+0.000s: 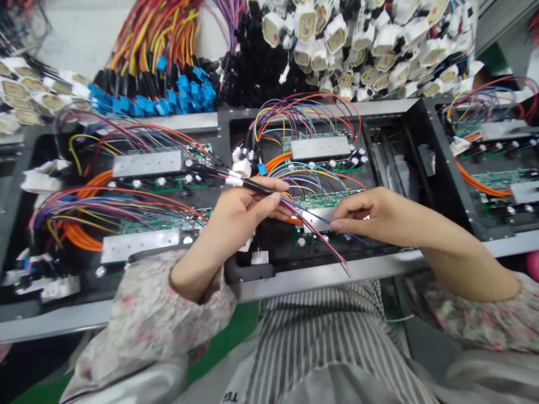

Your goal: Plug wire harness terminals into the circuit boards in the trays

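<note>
A black-sleeved wire bundle [259, 186] lies across my left hand [248, 210], whose thumb and fingers pinch it near the sleeve's end. Pink and purple wires [322, 240] fan out from the bundle toward the lower right, their ends free. My right hand [357, 213] pinches a thin blue wire [312, 214] from the same bundle. Both hands are above a green circuit board with a silver metal plate [318, 220]. Behind it, a second board carries another silver plate [320, 148] and arching coloured wires [309, 104].
Two more wired boards with silver plates [141, 246] sit in the black tray [221, 132] at left. Blue connectors [160, 101] and white connectors [337, 33] are piled at the back. A metal rail [295, 280] runs along the front.
</note>
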{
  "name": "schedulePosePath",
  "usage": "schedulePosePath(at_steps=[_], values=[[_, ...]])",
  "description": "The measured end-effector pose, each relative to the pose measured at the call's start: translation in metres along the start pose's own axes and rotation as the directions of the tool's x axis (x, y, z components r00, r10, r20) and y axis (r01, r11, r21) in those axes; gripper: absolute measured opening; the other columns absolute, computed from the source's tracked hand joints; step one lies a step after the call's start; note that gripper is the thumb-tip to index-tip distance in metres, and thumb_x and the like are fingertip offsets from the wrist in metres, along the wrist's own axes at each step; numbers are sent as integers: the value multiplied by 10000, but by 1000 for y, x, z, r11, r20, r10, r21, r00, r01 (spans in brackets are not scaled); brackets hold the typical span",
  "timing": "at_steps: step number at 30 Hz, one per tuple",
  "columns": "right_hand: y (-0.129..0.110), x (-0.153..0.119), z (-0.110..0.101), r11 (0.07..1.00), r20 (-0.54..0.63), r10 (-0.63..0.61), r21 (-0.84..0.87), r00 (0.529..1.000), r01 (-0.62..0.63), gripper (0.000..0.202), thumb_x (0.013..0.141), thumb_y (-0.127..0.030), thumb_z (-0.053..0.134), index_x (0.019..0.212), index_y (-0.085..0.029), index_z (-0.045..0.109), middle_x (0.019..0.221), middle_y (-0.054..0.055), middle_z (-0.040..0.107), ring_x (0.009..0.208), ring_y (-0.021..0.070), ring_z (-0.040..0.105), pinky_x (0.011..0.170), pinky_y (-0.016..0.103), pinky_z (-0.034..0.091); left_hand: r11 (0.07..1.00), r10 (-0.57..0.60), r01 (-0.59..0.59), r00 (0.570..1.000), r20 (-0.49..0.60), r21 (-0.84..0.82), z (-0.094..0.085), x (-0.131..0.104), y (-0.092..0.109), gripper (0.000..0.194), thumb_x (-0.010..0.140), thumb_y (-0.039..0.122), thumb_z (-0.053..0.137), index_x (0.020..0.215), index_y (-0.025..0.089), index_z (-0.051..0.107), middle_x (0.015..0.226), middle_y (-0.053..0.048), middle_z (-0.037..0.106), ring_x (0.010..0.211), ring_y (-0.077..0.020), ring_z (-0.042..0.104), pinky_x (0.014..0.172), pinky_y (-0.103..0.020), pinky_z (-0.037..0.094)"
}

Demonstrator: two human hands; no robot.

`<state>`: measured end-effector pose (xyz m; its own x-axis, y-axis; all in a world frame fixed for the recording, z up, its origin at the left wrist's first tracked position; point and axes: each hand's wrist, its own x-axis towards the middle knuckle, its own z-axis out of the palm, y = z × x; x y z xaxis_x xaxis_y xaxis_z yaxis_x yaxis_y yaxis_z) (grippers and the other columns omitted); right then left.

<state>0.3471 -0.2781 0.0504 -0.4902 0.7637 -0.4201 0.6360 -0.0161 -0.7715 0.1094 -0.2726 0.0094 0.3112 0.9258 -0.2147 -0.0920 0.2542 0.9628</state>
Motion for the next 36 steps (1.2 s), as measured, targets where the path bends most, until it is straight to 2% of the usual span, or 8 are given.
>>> schedulePosePath(at_steps=[3,5,8,10,13,17,29,36], values=[[22,-17,-24,997,-26,-25,-71,999,23,256,861,-384,587,724,-191,684,615,-26,605,545,97,482,485,232,360,1000,5,-5,1000,11,-21,27,12,-4,100,844,177,599,934,170,644,715,0,713,628,-129,711,665,-264,622],[30,-26,-33,989,-163,-71,-140,984,48,241,875,-347,581,711,-193,670,601,-30,602,532,94,490,485,231,365,999,17,-16,1000,20,-52,40,16,-5,105,860,207,606,951,167,641,728,-5,720,655,-129,718,671,-250,617],[31,-25,-33,963,-442,-197,-255,875,88,150,869,-259,598,750,-196,664,651,-23,645,565,100,549,524,232,407,988,22,-17,999,33,-155,47,18,-5,129,854,250,644,945,160,628,735,-8,717,676,-142,723,668,-257,622],[31,-19,-26,937,-497,-287,-325,819,131,94,854,-200,613,774,-193,660,716,-13,682,611,104,594,562,230,439,975,2,6,999,37,-222,46,18,-5,166,837,275,674,937,157,613,723,-2,707,673,-148,724,647,-259,625],[36,-8,-16,894,-445,-380,-403,811,198,93,836,-143,623,757,-189,642,731,-10,694,627,105,619,581,224,463,964,-44,48,999,21,-262,44,18,-5,207,822,288,693,956,161,599,747,4,703,671,-146,725,618,-248,625],[46,1,-10,866,-408,-426,-443,807,233,107,837,-121,618,755,-188,633,743,-4,706,632,112,638,609,226,491,964,-56,57,998,10,-261,44,18,-7,230,823,292,693,998,177,598,813,-2,717,689,-143,729,616,-246,629],[48,0,-11,858,-377,-421,-462,825,226,110,853,-115,586,798,-175,659,785,15,723,667,123,645,639,235,478,965,-47,43,999,-9,-259,44,17,-8,211,842,294,690,1009,180,630,790,-9,744,713,-137,736,630,-222,626],[51,-1,-10,785,-312,-428,-594,848,178,130,871,-147,556,787,-170,653,746,34,701,703,163,648,623,255,433,979,1,-7,1000,-31,-205,44,17,-10,237,845,312,688,1043,183,660,855,-34,753,721,-143,735,620,-224,623]])
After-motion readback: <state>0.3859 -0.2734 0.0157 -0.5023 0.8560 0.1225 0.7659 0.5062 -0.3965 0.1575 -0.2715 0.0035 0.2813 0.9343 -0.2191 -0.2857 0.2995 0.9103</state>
